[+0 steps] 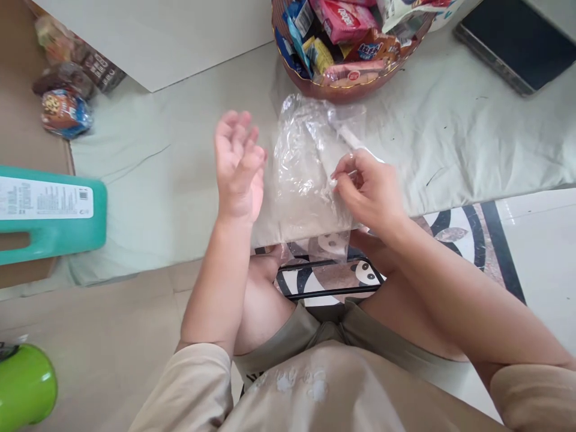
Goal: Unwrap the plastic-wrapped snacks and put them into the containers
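A crinkled clear plastic bag (pixel 300 159) lies on the pale cloth, its lower end hanging past the table edge. My left hand (pixel 238 165) is raised to the left of the bag, open, with loosely bent fingers and nothing in it. Over the bag's right side, my right hand (pixel 366 186) is closed in a pinch. A tiny white bit (pixel 333 181) shows at its fingertips; I cannot make out what it is. Behind that hand, a narrow white strip (pixel 353 138) lies at a slant, partly hidden by the fingers.
A bowl (pixel 333 92) of wrapped snacks stands beyond the bag, with a dark flat device (pixel 517 42) at its right. A white board (pixel 157 36) and more snack packs (pixel 66 113) are at upper left. Further items are a teal jug (pixel 67 231) and a green container (pixel 27 384).
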### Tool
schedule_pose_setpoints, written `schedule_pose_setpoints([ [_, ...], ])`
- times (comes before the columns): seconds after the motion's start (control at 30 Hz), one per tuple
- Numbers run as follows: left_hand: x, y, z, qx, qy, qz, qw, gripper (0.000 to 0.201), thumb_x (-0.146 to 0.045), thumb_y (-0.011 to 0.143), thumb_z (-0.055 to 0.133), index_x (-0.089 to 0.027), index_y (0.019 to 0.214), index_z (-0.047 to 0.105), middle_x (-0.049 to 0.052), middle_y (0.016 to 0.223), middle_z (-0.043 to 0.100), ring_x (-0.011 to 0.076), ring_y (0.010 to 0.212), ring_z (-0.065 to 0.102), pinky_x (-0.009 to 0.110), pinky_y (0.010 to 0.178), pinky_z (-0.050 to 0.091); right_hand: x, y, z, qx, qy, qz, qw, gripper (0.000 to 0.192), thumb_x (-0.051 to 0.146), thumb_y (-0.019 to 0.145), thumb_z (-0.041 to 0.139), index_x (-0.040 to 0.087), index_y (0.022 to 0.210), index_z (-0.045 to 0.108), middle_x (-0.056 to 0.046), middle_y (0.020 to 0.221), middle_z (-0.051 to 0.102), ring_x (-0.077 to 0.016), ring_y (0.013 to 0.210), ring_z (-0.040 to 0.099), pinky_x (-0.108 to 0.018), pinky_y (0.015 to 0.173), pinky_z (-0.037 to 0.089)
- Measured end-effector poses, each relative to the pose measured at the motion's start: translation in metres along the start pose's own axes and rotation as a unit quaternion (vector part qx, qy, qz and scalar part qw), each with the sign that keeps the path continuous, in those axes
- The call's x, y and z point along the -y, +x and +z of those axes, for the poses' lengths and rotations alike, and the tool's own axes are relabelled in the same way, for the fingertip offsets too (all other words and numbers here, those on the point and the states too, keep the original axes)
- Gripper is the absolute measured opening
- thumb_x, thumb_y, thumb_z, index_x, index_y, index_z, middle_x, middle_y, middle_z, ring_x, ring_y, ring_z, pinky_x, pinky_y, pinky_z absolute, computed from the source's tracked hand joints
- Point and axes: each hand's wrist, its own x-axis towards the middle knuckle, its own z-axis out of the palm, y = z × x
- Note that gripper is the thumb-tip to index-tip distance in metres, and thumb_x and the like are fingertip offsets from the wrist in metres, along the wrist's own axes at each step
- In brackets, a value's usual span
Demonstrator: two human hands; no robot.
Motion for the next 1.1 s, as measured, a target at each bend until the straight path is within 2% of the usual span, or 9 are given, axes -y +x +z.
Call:
schedule_pose_setpoints([
  [0.2,-0.011,-0.002,0.018,0.067,-0.233,-0.173,0.955,0.069,-0.052,0.062,0.093,-0.026,0.118,0.062,0.006,0.12,0.073,0.0239,0.11,0.073,0.034,0.088,0.06,-0.005,0.002,0.0,-0.047,0.024,-0.039,0.998,0.009,0.02,0.089,0.055,0.026,0.088,0.062,-0.001,0.081,0.069,-0.0163,0.066,0.065,-0.034,0.066,0.053],
  [0.3,-0.019,0.0,0.028,0.084,-0.227,-0.215,0.946,0.045,-0.044,0.064,0.093,-0.02,0.089,0.064,-0.004,0.07,0.063,0.01,0.059,0.061,0.023,0.054,0.049,-0.011,0.004,0.001,-0.05,0.041,-0.041,0.997,0.007,0.022,0.092,0.056,0.025,0.087,0.059,-0.001,0.08,0.068,-0.0142,0.061,0.062,-0.032,0.06,0.051],
  [0.37,-0.021,0.002,0.032,0.081,-0.213,-0.204,0.952,0.041,-0.043,0.067,0.091,-0.019,0.074,0.058,-0.007,0.056,0.048,0.0057,0.046,0.048,0.02,0.045,0.038,-0.016,0.005,0.001,-0.054,0.044,-0.041,0.997,0.006,0.022,0.092,0.057,0.025,0.087,0.058,0.0,0.079,0.067,-0.012,0.055,0.056,-0.031,0.057,0.048],
  [0.57,-0.011,0.003,0.034,0.075,-0.192,-0.14,0.968,0.041,-0.051,0.074,0.083,-0.024,0.089,0.057,-0.001,0.082,0.072,0.0135,0.062,0.069,0.023,0.046,0.046,-0.019,0.007,-0.003,-0.067,0.039,-0.027,0.997,0.011,0.029,0.097,0.053,0.026,0.089,0.061,-0.002,0.086,0.069,-0.0159,0.067,0.061,-0.037,0.072,0.058],
  [0.7,-0.002,0.001,0.034,0.063,-0.154,-0.134,0.977,0.041,-0.046,0.082,0.077,-0.029,0.112,0.054,-0.001,0.087,0.075,0.0144,0.058,0.07,0.027,0.052,0.053,-0.016,0.007,-0.007,-0.051,0.008,-0.006,0.999,0.015,0.028,0.094,0.052,0.028,0.092,0.067,-0.006,0.097,0.073,-0.0238,0.092,0.07,-0.046,0.09,0.06],
  [0.83,0.011,0.004,0.037,0.049,-0.112,-0.11,0.986,0.038,-0.055,0.086,0.073,-0.028,0.105,0.054,0.0,0.086,0.073,0.0157,0.062,0.071,0.03,0.058,0.057,-0.014,0.005,-0.011,-0.076,0.037,-0.066,0.994,0.017,0.028,0.094,0.051,0.028,0.085,0.065,-0.007,0.104,0.072,-0.0262,0.108,0.068,-0.049,0.101,0.057],
  [0.93,0.02,0.006,0.039,0.018,-0.086,-0.077,0.993,0.045,-0.066,0.086,0.07,-0.028,0.101,0.052,0.003,0.09,0.073,0.0196,0.076,0.076,0.033,0.064,0.059,-0.013,0.003,-0.013,-0.067,0.075,-0.047,0.994,0.013,0.032,0.093,0.054,0.028,0.101,0.064,-0.007,0.118,0.069,-0.025,0.105,0.068,-0.045,0.091,0.059],
  [1.03,0.023,0.008,0.039,-0.036,-0.046,-0.037,0.998,0.05,-0.074,0.086,0.066,-0.028,0.103,0.052,0.004,0.098,0.075,0.0214,0.085,0.077,0.035,0.069,0.06,-0.017,0.003,-0.01,-0.016,0.126,0.011,0.992,0.039,0.036,0.089,0.062,0.03,0.126,0.054,-0.007,0.132,0.063,-0.0207,0.091,0.069,-0.039,0.075,0.06],
  [1.1,0.022,0.007,0.039,-0.074,-0.02,-0.008,0.997,0.052,-0.077,0.087,0.062,-0.028,0.098,0.051,0.004,0.1,0.075,0.0201,0.086,0.077,0.035,0.071,0.06,-0.022,0.004,-0.006,0.018,0.135,0.026,0.99,0.037,0.037,0.087,0.064,0.028,0.122,0.053,-0.007,0.126,0.064,-0.0186,0.085,0.068,-0.038,0.073,0.059],
])
